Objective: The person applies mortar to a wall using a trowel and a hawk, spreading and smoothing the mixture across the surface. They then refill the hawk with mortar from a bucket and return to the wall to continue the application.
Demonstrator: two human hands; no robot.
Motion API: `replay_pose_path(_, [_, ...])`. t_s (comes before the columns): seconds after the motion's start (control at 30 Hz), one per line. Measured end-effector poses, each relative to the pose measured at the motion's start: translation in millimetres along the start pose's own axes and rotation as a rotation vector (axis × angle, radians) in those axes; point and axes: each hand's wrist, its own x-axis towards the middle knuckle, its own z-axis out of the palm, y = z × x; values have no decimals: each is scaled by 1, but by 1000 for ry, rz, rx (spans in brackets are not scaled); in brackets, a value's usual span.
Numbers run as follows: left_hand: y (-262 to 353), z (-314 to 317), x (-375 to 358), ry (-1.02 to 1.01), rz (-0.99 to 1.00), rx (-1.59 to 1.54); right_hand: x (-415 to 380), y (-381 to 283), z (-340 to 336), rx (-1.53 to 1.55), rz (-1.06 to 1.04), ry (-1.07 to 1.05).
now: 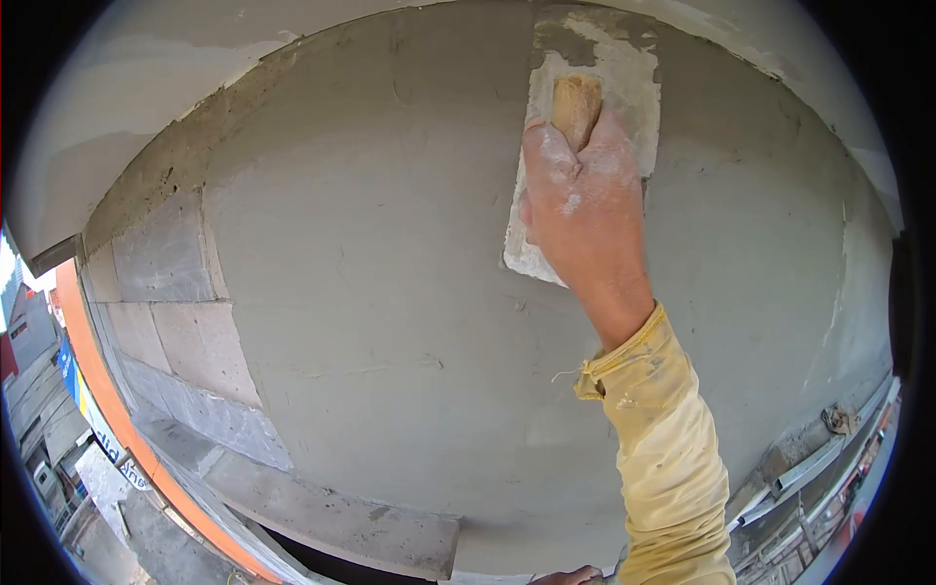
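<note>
My right hand point(590, 210), dusted with plaster, is closed round the wooden handle of a plastering trowel point(632, 97). The trowel's flat, plaster-smeared blade lies against the upper part of a grey plastered wall point(390, 253), a little right of the middle. A yellow sleeve covers the arm behind this hand. At the bottom edge only a sliver of my left hand point(570, 577) shows; its fingers and anything in them are mostly cut off.
Bare grey blocks point(166, 253) show at the wall's left side. Below them a block ledge point(341, 522) runs above a dark gap. An orange edge point(127, 409) borders the left, with buildings beyond. Metal strips point(809, 473) lie at lower right. A pale ceiling point(175, 58) curves overhead.
</note>
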Motion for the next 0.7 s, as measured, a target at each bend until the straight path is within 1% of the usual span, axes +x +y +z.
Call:
replay_pose_path(0.03, [13,-4,0,-21,0,-9,1,1,-14,-37,9,52])
replay_pose_path(0.1, [40,-11,0,-118,-208,107,-2,4,-37,-58,18,90])
replay_pose_path(0.17, [30,-8,2,-154,-173,102,-4,6,-59,-74,22,126])
replay_pose_path(0.2, [26,-5,2,-164,-140,101,-5,7,-71,-49,70,150])
replay_pose_path(0.23, [33,-5,3,-183,-166,77,-6,7,-82,-25,117,177])
replay_pose_path(0.27, [33,-4,2,-212,-160,69,-8,8,-92,-52,120,192])
replay_pose_path(0.33, [30,-1,1,-174,-157,71,-11,13,-112,-57,112,298])
replay_pose_path(0.37, [27,0,1,-162,-96,46,-12,15,-122,-84,112,311])
replay_pose_path(0.43, [27,0,1,-169,-83,71,-13,21,-137,0,181,437])
replay_pose_path(0.47, [28,0,0,-152,-77,105,-17,24,-142,-19,179,444])
replay_pose_path(0.5, [26,1,0,-123,-36,131,-21,27,-147,71,192,512])
replay_pose_path(0.53, [19,4,-1,-139,-25,127,-24,27,-151,162,199,580])
replay_pose_path(0.57, [10,7,-1,-129,-26,149,-30,23,-151,148,185,586])
replay_pose_path(0.6, [6,8,3,-116,-28,171,-40,20,-147,224,170,514])
replay_pose_path(0.63, [0,7,7,-168,-11,246,-48,18,-140,302,159,442])
replay_pose_path(0.67, [2,7,7,-176,-5,248,-54,16,-132,328,155,352])
replay_pose_path(0.7, [5,7,6,-170,-36,166,-57,15,-121,356,153,261])
